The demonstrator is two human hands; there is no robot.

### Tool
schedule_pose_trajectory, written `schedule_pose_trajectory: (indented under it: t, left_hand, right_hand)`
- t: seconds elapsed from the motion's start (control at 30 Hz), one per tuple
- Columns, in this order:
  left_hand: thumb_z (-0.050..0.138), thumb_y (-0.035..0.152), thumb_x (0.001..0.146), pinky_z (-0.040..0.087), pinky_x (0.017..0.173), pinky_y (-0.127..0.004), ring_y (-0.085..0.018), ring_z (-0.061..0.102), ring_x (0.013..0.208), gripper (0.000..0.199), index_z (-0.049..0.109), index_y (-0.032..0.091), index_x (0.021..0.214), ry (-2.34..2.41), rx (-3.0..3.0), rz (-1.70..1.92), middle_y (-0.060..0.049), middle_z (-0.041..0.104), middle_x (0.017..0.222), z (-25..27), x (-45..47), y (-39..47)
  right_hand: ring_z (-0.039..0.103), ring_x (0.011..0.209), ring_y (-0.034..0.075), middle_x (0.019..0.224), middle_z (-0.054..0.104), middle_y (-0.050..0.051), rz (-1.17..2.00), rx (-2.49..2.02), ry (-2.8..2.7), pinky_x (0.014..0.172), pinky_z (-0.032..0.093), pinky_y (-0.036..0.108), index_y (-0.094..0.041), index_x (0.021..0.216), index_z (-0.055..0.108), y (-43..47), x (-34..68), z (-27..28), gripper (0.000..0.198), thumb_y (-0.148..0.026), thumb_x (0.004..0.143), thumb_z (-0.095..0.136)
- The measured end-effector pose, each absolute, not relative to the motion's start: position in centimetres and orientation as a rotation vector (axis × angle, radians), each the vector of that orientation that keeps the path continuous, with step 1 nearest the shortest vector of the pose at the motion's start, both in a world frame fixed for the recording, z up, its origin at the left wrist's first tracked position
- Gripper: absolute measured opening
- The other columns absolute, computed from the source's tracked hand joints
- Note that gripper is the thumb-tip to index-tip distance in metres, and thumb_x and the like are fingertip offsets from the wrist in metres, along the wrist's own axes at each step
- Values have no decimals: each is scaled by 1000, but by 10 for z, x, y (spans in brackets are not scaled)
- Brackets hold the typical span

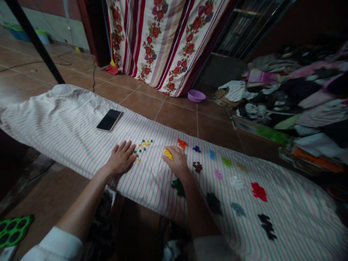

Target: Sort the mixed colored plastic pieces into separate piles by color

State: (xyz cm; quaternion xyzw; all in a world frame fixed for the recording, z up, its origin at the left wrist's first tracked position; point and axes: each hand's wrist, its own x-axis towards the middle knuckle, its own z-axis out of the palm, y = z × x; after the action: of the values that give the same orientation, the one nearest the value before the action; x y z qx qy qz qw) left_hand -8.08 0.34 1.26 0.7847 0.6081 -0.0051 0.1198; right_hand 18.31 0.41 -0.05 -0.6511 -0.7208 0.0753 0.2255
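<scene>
My left hand (121, 156) lies flat on the striped cloth, its fingers spread. By its fingertips is a loose scatter of small yellow and green pieces (144, 145). My right hand (176, 159) curls around a heap of small yellow pieces (168, 154), which shows between thumb and fingers. Just beyond that hand sits an orange heap (182, 144). Under the right forearm, a dark green heap (178, 186) is partly covered. Dark blue (197, 149) and brown (197, 166) heaps lie to the right. The pieces are too small to tell their kind.
A phone (109, 120) rests on the cloth (67, 116) at the left. More heaps spread rightward, including red (259, 192), white (237, 182), grey (238, 209) and black (267, 226). Beyond the table stand a purple basin (196, 96) and piled clothes (293, 87).
</scene>
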Motion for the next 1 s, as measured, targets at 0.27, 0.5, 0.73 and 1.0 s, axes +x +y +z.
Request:
schedule_pose_trajectory:
  t: [0.27, 0.5, 0.73, 1.0]
  left_hand:
    - [26, 44, 97, 22, 117, -53, -27, 18, 148, 54, 35, 24, 147, 1763, 2307, 34, -8, 27, 158, 10, -83, 4]
    - [26, 44, 97, 21, 117, -52, -26, 17, 148, 54, 34, 24, 147, 1757, 2290, 9, -7, 27, 158, 13, -84, 4]
    - [25, 44, 97, 22, 117, -50, -25, 18, 148, 52, 36, 26, 146, 1752, 2292, 34, -6, 29, 158, 11, -85, 5]
    - [28, 36, 96, 23, 117, -51, -25, 22, 147, 51, 38, 27, 145, 1747, 2279, 69, -5, 31, 157, 9, -88, 8]
  right_hand:
    - [57, 96, 23, 101, 69, 7, 230, -1597, -1995, 91, 43, 37, -20, 89, 72, 12, 180, -9, 16, -20, 83, 57]
    - [58, 103, 24, 106, 69, 8, 215, -1522, -1970, 92, 44, 40, -21, 94, 72, 12, 184, -13, 21, -21, 83, 54]
    - [58, 101, 24, 102, 71, 7, 222, -1446, -1969, 94, 43, 42, -22, 90, 73, 12, 183, -7, 17, -23, 83, 57]
    - [60, 92, 20, 94, 71, 5, 287, -1304, -2082, 87, 44, 35, -21, 91, 70, 2, 148, 8, 13, -22, 88, 57]
